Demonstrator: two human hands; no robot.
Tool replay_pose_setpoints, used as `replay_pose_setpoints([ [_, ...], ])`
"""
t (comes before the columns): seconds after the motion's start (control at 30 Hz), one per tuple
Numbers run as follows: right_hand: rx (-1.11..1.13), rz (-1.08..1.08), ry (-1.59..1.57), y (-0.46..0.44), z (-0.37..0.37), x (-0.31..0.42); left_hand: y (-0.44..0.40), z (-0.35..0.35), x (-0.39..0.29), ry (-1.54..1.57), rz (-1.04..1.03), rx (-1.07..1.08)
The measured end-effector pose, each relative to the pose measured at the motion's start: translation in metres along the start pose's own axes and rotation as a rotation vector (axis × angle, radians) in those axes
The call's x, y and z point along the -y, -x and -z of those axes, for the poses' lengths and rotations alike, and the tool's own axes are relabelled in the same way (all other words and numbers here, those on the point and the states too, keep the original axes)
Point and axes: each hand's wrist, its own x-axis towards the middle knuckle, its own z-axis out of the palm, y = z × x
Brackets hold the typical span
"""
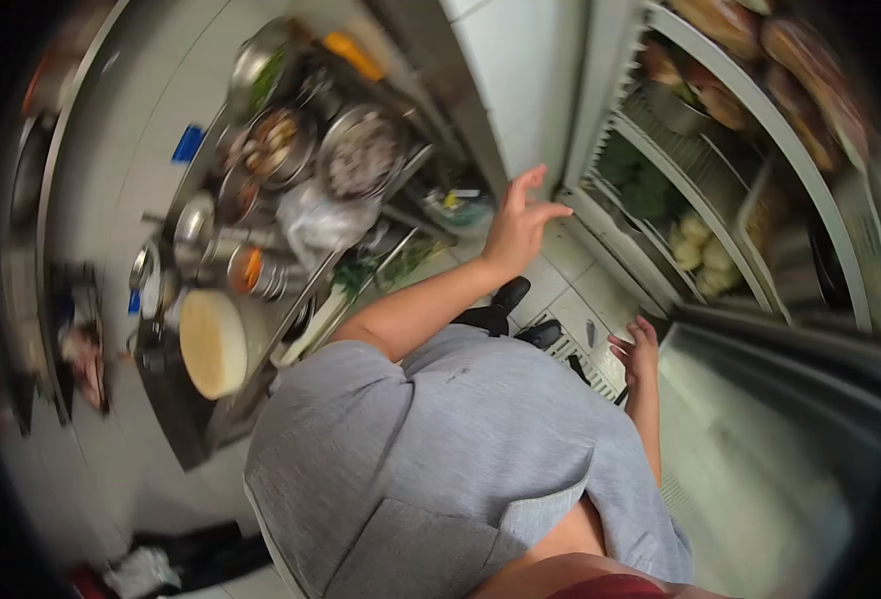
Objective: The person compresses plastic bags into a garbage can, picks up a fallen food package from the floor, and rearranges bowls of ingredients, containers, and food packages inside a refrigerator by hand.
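My left hand (522, 228) is raised in front of an open refrigerator (628, 165), its fingers apart and nothing in them. Lower and to the right, near the open fridge door (750, 439), my right hand (638, 351) is also empty, fingers spread and slightly curled. Inside the fridge, wire shelves (675, 150) hold several items. Pale rounded vegetables (702, 255) lie low down, beside dark green leafy produce (635, 180). Higher up stands a metal container (675, 108). Wrapped packages (810, 80) sit at the top right, too blurred to name.
On the left, a steel counter (186, 424) carries several metal bowls (361, 150), a clear plastic bag (326, 215), leafy greens (361, 270) and a round pale board (213, 342). My shoes (538, 332) stand on the tiled floor (570, 280) by a drain grate (570, 349).
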Motion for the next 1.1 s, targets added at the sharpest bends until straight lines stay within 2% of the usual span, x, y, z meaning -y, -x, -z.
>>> replay_pose_setpoints([
  [0.1, 0.097, 0.034, 0.081, -0.010, -0.039, 0.011, 0.071, 0.060, 0.010, -0.056, 0.181, -0.002],
  [0.17, 0.144, 0.042, 0.129, -0.014, -0.068, 0.016, 0.118, 0.096, 0.030, -0.205, 0.236, -0.101],
  [0.3, 0.242, 0.053, 0.213, -0.007, -0.133, 0.015, 0.228, 0.159, 0.084, -0.153, 0.681, -0.521],
  [0.37, 0.246, 0.052, 0.283, 0.001, -0.177, 0.008, 0.305, 0.195, 0.125, -0.016, 1.036, -0.729],
  [0.43, 0.431, 0.009, 0.427, -0.001, -0.219, -0.005, 0.325, 0.251, 0.114, 0.250, 1.394, -1.110],
  [0.5, 0.632, -0.022, 0.531, 0.023, -0.289, -0.010, 0.352, 0.305, 0.128, 0.281, 1.371, -1.229],
  [0.57, 0.915, 0.035, 0.703, 0.058, -0.366, -0.019, 0.365, 0.360, 0.143, 0.396, 1.321, -1.222],
  [0.63, 1.222, -0.008, 0.763, 0.085, -0.441, -0.038, 0.347, 0.395, 0.145, 0.519, 1.264, -1.182],
  [0.7, 1.430, -0.085, 1.001, 0.117, -0.513, -0.048, 0.315, 0.424, 0.139, 0.768, 1.309, -1.019],
  [0.77, 1.469, -0.070, 0.937, 0.131, -0.569, -0.085, 0.322, 0.436, 0.156, 0.753, 1.304, -0.913],
  [0.8, 1.454, -0.038, 0.877, 0.136, -0.594, -0.098, 0.325, 0.440, 0.163, 0.908, 1.273, -0.740],
  [0.83, 1.456, -0.138, 0.809, 0.146, -0.615, -0.098, 0.325, 0.444, 0.167, 1.053, 1.238, -0.562],
  [0.87, 1.360, -0.257, 0.763, 0.141, -0.634, -0.117, 0.326, 0.448, 0.168, 1.147, 1.224, -0.553],
  [0.9, 1.335, -0.238, 0.740, 0.140, -0.643, -0.119, 0.326, 0.451, 0.170, 1.241, 1.211, -0.549],
  [0.93, 1.356, -0.327, 0.748, 0.140, -0.650, -0.120, 0.326, 0.453, 0.171, 1.242, 1.207, -0.509],
  [0.97, 1.380, -0.420, 0.756, 0.141, -0.656, -0.123, 0.327, 0.452, 0.169, 1.284, 1.193, -0.555],
  [1.03, 1.356, -0.416, 0.721, 0.133, -0.665, -0.136, 0.325, 0.446, 0.166, 1.327, 1.175, -0.585],
  [1.1, 1.457, -0.496, 0.477, 0.129, -0.667, -0.142, 0.323, 0.437, 0.162, 1.296, 1.035, -0.659],
])
